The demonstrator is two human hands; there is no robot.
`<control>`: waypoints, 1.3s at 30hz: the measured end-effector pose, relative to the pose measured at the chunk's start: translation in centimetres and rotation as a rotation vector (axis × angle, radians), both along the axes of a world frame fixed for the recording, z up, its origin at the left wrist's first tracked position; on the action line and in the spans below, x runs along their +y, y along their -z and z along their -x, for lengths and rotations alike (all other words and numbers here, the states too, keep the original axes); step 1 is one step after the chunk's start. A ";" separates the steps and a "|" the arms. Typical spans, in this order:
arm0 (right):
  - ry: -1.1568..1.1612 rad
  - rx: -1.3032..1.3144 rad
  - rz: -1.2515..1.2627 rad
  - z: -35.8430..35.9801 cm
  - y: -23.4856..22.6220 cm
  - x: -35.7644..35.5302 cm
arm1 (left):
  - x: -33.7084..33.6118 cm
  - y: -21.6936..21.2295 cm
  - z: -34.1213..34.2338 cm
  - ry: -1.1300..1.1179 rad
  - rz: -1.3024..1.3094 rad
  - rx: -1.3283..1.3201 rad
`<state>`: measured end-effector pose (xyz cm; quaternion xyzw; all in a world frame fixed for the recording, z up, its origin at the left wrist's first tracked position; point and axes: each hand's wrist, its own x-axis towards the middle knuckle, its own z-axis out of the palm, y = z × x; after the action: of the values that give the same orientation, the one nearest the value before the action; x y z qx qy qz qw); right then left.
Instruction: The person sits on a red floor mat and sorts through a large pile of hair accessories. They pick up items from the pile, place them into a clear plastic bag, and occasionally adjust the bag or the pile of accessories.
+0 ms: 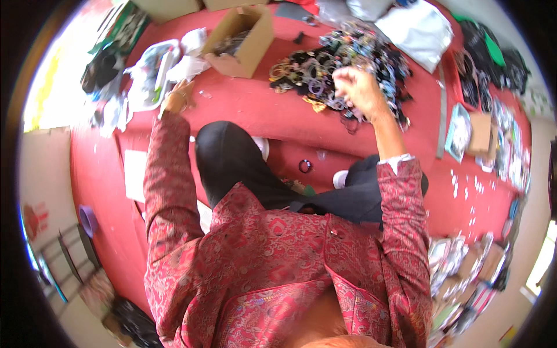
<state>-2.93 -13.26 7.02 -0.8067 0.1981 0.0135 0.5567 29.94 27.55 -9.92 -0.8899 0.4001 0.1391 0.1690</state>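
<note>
I sit on a red floor cloth point(243, 107), my legs in black trousers folded in front of me. My right hand point(358, 87) is closed over the near edge of a big heap of dark and coloured bangles point(331, 61) and seems to pinch some of them. My left hand point(177, 97) reaches out to the left, its fingers on crumpled white plastic wrapping point(185, 66) next to a clear plastic packet point(148, 72). Whether the left hand grips the wrapping I cannot tell. One loose dark ring point(305, 166) lies on the cloth between my knees.
An open cardboard box point(241, 37) stands beyond my left hand. White bags point(418, 29) lie behind the heap. To the right are dark clothes point(493, 52), a small brown box point(480, 130), and several packets along the cloth's edge point(510, 156). A white sheet point(134, 174) lies at my left.
</note>
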 end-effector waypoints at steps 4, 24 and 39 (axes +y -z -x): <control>0.502 -0.369 -0.200 2.3 -1.9 -7.5 | -3.3 -4.0 1.7 -0.306 0.252 -0.026; 1.322 -0.131 0.180 39.1 13.7 -5.4 | -21.3 -11.0 27.1 0.278 0.219 0.558; 0.655 0.151 -0.168 47.3 19.6 9.2 | -23.0 -9.5 27.8 0.319 -0.054 0.503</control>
<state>-50.25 -4.11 -12.56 -0.6484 0.4853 -0.0898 0.5797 2.18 4.55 -0.45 -0.7488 0.5602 0.3375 0.1077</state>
